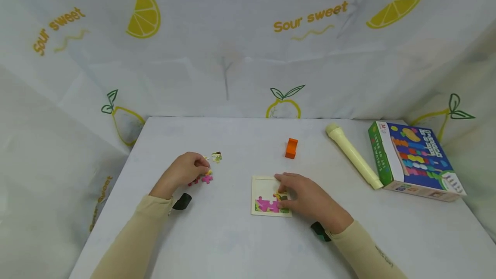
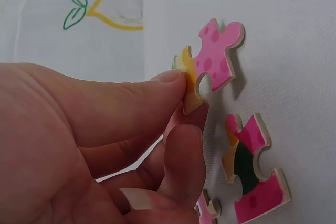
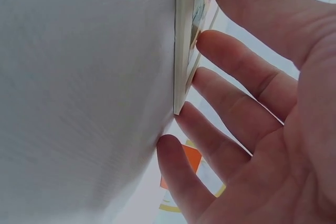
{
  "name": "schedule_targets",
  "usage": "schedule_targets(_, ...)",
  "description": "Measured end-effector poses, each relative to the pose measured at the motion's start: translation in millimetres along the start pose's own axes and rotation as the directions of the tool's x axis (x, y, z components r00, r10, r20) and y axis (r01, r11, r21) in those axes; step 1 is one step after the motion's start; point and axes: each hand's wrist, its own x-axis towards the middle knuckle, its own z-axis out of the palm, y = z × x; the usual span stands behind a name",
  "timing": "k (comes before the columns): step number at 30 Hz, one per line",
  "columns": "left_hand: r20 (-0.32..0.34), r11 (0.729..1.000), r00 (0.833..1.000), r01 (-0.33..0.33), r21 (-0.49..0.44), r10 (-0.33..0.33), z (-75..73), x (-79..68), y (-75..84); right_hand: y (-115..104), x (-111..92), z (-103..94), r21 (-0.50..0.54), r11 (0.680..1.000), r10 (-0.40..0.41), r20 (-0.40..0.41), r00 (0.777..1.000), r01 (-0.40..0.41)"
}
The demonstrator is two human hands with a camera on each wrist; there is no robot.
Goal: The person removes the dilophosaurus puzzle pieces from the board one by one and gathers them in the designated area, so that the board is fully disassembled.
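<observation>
My left hand [image 1: 185,169] pinches a pink and yellow jigsaw piece [image 2: 216,59] between thumb and fingertips, tilted up close over the table. Just below it in the left wrist view lies a loose pink piece [image 2: 269,193] with a dark green patch. Another loose piece [image 1: 216,156] lies beyond the fingers in the head view. My right hand [image 1: 304,193] rests at the right side of a square puzzle tray [image 1: 262,186], fingers spread loosely along its edge. Joined pink, yellow and green pieces [image 1: 267,205] fill its lower and right part, partly hidden by the fingers.
An orange block [image 1: 291,148] stands behind the tray. To the right lie a pale yellow stick-like tube [image 1: 354,156] and a colourful toy box [image 1: 416,158]. A white curtain [image 1: 201,55] with lemon prints hangs along the table's back edge.
</observation>
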Motion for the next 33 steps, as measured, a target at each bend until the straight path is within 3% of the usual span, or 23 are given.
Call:
schedule_targets(8,-0.037,0.999,0.999,-0.006,0.053,0.008,3.4,2.3,2.7,-0.3,-1.8,-1.8,-0.027,1.000,0.000,0.012,1.000,0.000)
schedule_targets(17,-0.062,0.999,0.997,-0.039,0.036,0.041,12.1,1.8,11.6,-0.4,-3.6,-7.0,-0.046,0.998,0.041,0.026,0.999,-0.040)
schedule_targets(20,-0.067,0.992,0.992,-0.097,0.075,0.103,28.4,4.0,24.5,-0.4,-2.9,-8.2,-0.035,0.998,0.053,0.031,0.998,-0.052)
schedule_targets(23,-0.036,0.973,0.979,-0.193,0.124,0.199,52.9,8.8,49.0,0.3,-2.7,-8.6,-0.040,0.997,0.066,0.034,0.997,-0.065)
schedule_targets(28,0.103,0.935,0.943,-0.329,0.135,0.317,91.9,15.7,95.7,1.9,-2.3,-8.0,-0.054,0.996,0.069,0.032,0.997,-0.067)
schedule_targets(33,0.206,0.915,0.918,-0.373,0.155,0.340,118.8,18.9,118.4,3.7,-3.5,-9.2,-0.060,0.998,0.028,0.020,0.999,-0.027)
